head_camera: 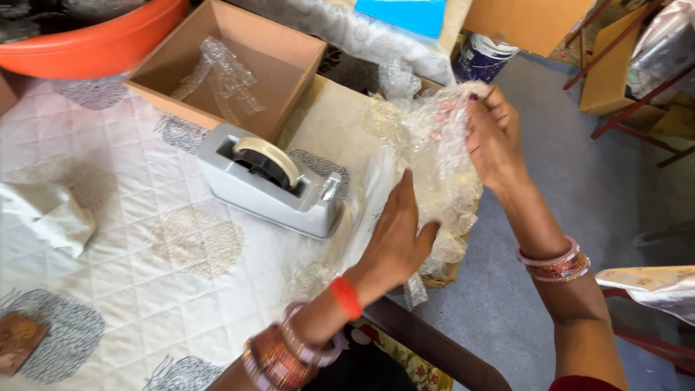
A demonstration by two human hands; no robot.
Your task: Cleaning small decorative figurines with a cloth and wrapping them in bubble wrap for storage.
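Both hands close on a bundle of clear bubble wrap at the table's right edge: the left hand presses flat against its lower side with fingers spread, and the right hand pinches its top at about one o'clock. At nine o'clock from the bundle sits a grey tape dispenser on the quilted white tablecloth. At eleven o'clock an open brown cardboard box holds a loose strip of plastic wrap. An orange tub fills the top left corner. At twelve o'clock lie a flat blue package and a white and blue pail.
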